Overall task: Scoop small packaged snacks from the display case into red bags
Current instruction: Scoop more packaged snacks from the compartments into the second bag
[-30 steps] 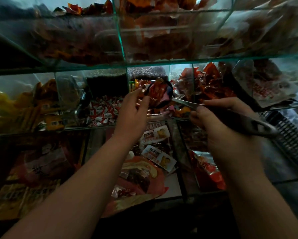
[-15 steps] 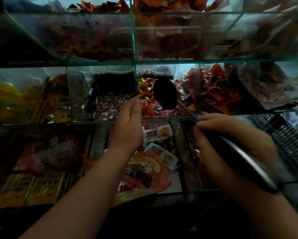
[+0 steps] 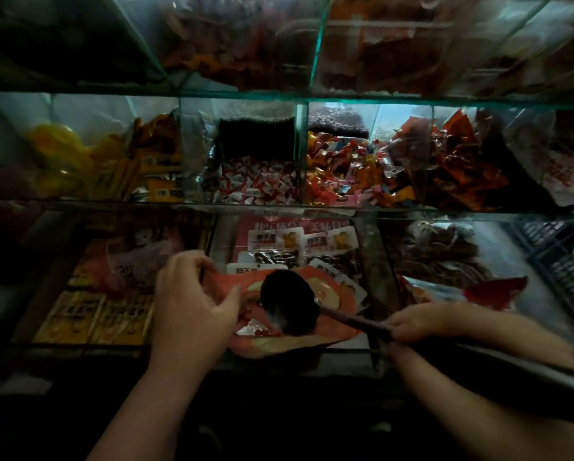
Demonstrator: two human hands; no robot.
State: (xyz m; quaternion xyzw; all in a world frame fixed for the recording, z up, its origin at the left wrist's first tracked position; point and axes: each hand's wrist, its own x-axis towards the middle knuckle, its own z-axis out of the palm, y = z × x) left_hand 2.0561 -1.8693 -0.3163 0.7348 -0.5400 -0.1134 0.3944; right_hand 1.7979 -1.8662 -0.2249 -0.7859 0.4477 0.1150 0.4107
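Red bag (image 3: 299,346) lies in the front middle bin of the display case (image 3: 312,207), on top of flat packets, mouth up. It looks like thin, floppy, light film, probably slippery; best held at the rim or the mouth sags. Left hand (image 3: 192,301) pinches its left rim. Scoop (image 3: 287,309) bowl hangs over the mouth, right hand (image 3: 425,322) wrapped round the handle. Small wrapped snacks (image 3: 342,174) sit in the bin behind.
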